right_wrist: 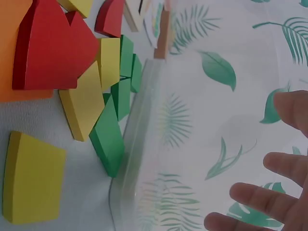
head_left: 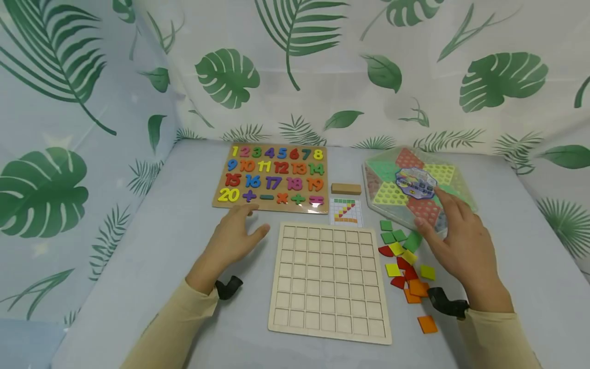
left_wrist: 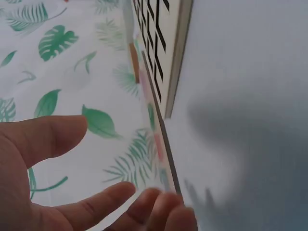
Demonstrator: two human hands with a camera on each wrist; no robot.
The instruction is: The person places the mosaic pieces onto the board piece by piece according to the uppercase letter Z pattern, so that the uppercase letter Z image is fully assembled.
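Tiles [head_left: 412, 275], flat, red, yellow, green and orange, are lying at three o'clock from the pale gridded wooden board [head_left: 329, 294], likely light, stiff, edge-pinchable, with left hand [head_left: 232, 238] and right hand [head_left: 465, 248] hovering, fingers loosely spread.

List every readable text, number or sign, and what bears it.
Number board, top row: "1 2 3 4 5 6 7 8"
Second row: "9 10 11 12 13 14"
Third row: "15 16 17 18 19"
Last row: "20 + − ×", an unclear green sign, then "="
Label on hexagonal case: too small, blurred.
Pattern card: no readable text.
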